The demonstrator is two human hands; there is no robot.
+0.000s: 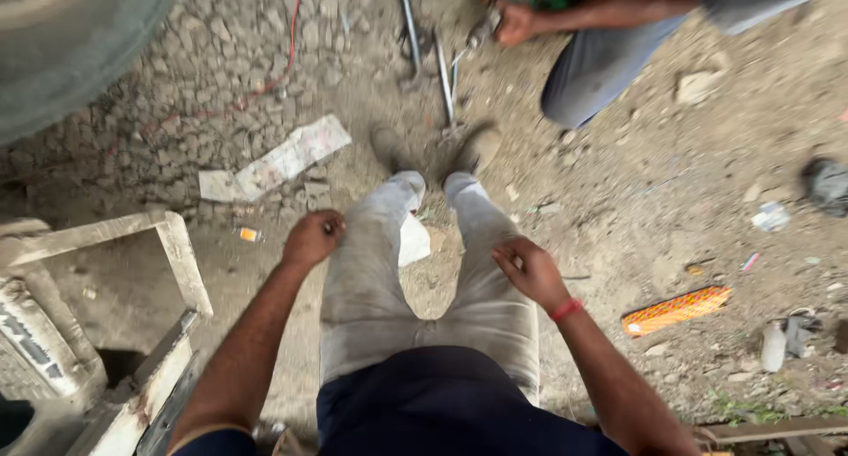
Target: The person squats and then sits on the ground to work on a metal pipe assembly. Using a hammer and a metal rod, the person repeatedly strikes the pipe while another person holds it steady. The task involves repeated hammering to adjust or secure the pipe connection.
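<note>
Here, mid-frame, the left hand (313, 238) is curled into a loose fist beside the left thigh of the grey trousers (415, 288), holding nothing visible; the right hand (530, 271) lies on the right thigh, fingers bent together, also empty. At lower left stands an open metal frame (181, 262), showing only dirt inside. An orange patterned wrapper (676, 310) lies at right on the ground, a white flattened carton (287, 158) at upper left. Another person's hand (512, 23) grips a tool at the top.
</note>
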